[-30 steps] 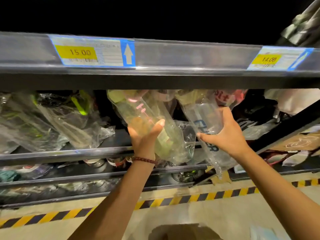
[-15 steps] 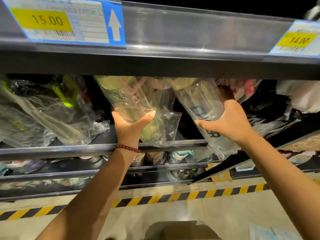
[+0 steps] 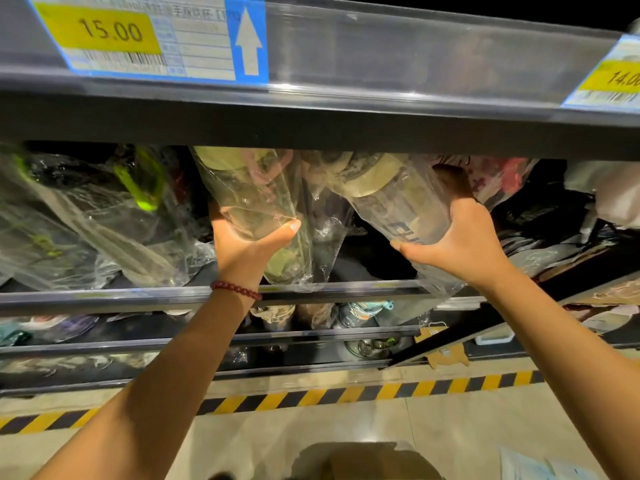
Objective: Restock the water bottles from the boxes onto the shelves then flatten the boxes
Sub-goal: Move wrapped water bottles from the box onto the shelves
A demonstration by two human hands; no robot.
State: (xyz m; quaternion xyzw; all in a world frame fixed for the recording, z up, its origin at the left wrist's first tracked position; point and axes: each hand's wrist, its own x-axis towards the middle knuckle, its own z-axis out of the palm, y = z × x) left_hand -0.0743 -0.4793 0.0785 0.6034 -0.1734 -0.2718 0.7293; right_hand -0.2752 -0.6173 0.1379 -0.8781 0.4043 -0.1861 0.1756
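Two bagged water bottles are held up at the shelf (image 3: 311,296), one in each hand. The left hand (image 3: 247,245) is wrapped around the lower end of the left bottle (image 3: 256,199), a clear bottle with a pale green cap sealed in a crinkled plastic bag; the thumb is pressed across its front and the fingers are hidden behind it. The bottle is tilted, cap end up and back under the shelf above, and the loose bottom of its bag touches the front rail of the shelf. A bracelet (image 3: 236,289) of dark red beads is worn on the left wrist.

The right hand (image 3: 460,237) is closed around the right bottle (image 3: 394,199), also clear and bagged, with dark lettering partly covered by the thumb. It is tilted like the first, just beside it. Whether its base rests on the shelf cannot be told, since the bag and hand cover it.

Further bagged bottles (image 3: 104,216) are piled at the left of the same shelf. On the upper shelf's edge a price tag (image 3: 149,36) reading 15.00 is fixed. Yellow and black striped tape (image 3: 346,394) is laid on the floor, and what may be an open box (image 3: 360,460) is seen at the bottom edge.
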